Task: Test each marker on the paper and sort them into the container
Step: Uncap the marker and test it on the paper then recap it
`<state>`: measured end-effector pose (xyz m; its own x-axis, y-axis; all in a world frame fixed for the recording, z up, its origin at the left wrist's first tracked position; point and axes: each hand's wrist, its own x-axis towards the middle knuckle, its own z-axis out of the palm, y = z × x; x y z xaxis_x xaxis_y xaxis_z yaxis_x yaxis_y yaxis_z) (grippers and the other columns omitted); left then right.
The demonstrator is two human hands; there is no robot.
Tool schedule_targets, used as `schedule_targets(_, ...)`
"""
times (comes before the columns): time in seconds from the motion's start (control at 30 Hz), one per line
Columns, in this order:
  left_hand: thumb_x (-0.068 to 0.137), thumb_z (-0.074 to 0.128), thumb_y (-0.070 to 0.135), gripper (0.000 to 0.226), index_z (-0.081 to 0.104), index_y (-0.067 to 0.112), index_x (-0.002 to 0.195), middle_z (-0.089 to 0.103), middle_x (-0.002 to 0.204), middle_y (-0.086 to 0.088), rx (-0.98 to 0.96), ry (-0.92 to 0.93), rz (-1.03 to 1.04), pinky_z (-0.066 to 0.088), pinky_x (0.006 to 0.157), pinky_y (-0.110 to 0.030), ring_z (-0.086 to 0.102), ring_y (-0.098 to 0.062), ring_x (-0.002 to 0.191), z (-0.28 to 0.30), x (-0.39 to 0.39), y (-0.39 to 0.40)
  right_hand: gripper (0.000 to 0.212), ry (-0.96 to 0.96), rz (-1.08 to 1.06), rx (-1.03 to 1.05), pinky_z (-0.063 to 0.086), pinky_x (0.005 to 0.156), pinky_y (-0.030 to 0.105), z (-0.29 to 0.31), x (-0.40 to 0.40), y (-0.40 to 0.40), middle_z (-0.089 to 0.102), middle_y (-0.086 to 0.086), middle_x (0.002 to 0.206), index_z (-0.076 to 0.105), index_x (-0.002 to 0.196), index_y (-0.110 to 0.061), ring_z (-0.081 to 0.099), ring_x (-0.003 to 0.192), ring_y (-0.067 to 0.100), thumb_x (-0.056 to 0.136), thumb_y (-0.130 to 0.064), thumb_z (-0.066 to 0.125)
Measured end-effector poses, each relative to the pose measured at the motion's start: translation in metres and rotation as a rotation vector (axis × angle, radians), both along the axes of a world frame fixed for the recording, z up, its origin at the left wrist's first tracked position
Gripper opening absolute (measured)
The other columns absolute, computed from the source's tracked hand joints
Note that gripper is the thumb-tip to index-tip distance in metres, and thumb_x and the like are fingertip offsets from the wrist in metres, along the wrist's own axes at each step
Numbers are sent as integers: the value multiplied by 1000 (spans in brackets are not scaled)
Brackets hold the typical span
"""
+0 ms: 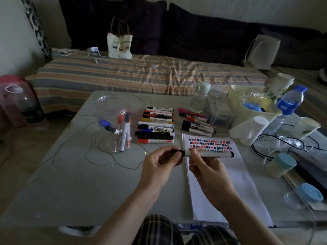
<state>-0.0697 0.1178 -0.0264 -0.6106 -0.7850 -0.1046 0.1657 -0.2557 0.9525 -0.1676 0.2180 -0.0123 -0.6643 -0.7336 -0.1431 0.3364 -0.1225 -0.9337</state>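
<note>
I hold a white marker with a black cap level above the table. My left hand pinches the black cap end; my right hand grips the white barrel. Under it lies the white paper, its top covered in rows of red, blue and black test marks. A clear plastic container stands at the left with several markers upright inside. Between container and paper lies a row of markers, and a second group of markers lies just behind the paper.
A cream bin, clear bottles, a blue-capped water bottle, paper cups, blue-lidded jars and cables crowd the right side. Thin wire loops over the grey table. A striped sofa bed lies behind.
</note>
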Motion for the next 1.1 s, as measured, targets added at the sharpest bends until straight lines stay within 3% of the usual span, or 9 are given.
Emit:
schedule_targets(0.1, 85, 66, -4, 18, 72, 7, 97, 75, 96, -12, 64, 95, -42, 56, 86, -28, 72, -25, 94, 0, 5, -5, 29, -35, 95, 46, 48, 74, 31, 7, -3, 3, 59, 5, 75, 68, 100, -3, 55, 70, 14, 82, -25, 65)
schedule_targets(0.23, 84, 66, -4, 24, 73, 14, 98, 75, 99, -8, 19, 100, -32, 55, 86, -26, 70, -22, 96, 6, 10, -15, 32, -162, -29, 60, 42, 59, 25, 10, -15, 8, 57, 2, 72, 69, 97, -7, 49, 60, 10, 81, -35, 69)
schedule_targets(0.43, 86, 64, -6, 24, 62, 9, 106, 74, 100, -10, -72, 159, 170, 57, 85, -40, 71, -21, 96, 21, 18, -29, 32, 89, 90, 179, 48, 79, 36, 12, 4, 4, 71, 9, 88, 68, 98, -2, 59, 79, 19, 75, -24, 71)
schedule_targets(0.57, 87, 64, -6, 21, 62, 12, 99, 74, 91, -10, -163, 199, 246, 57, 76, -30, 72, -19, 87, 33, 33, -31, 24, 269, 120, 197, 51, 72, 31, 22, 22, -13, 72, 15, 89, 67, 95, -5, 61, 73, 18, 76, -16, 75)
schedule_targets(0.67, 83, 72, 0, 26, 59, 14, 101, 74, 93, -10, -253, 154, 322, 58, 74, -29, 73, -21, 86, 42, 49, -38, 13, 447, 109, 202, 52, 63, 19, 28, 36, -32, 73, 7, 82, 69, 92, -9, 65, 65, 9, 81, -6, 74)
schedule_targets(0.73, 82, 74, 3, 28, 58, 17, 100, 74, 93, -10, -272, 122, 391, 58, 70, -28, 73, -20, 83, 46, 57, -44, 13, 544, 94, 215, 52, 61, 16, 31, 45, -48, 74, 1, 81, 69, 88, -15, 68, 65, 6, 81, -8, 76)
schedule_targets(0.9, 83, 74, 9, 30, 55, 33, 88, 74, 94, -7, -325, 81, 494, 59, 72, -45, 73, -27, 84, 64, 75, -69, 16, 708, 20, 230, 53, 67, 15, 34, 52, -76, 73, -12, 83, 70, 89, -27, 68, 75, 3, 78, -26, 80)
schedule_targets(1.03, 85, 70, 5, 31, 49, 27, 90, 72, 99, -9, -436, 143, 681, 57, 84, -36, 71, -23, 92, 99, 90, -108, 10, 707, -36, 237, 47, 63, 9, 35, 42, -70, 71, -11, 87, 68, 93, -26, 67, 79, 4, 86, -21, 72)
schedule_targets(1.1, 86, 70, 6, 28, 48, 23, 91, 71, 102, -11, -553, 101, 757, 55, 80, -21, 70, -21, 93, 113, 92, -123, 10, 702, -49, 247, 45, 57, 6, 30, 38, -65, 71, -9, 87, 67, 93, -25, 66, 79, 6, 88, -17, 69)
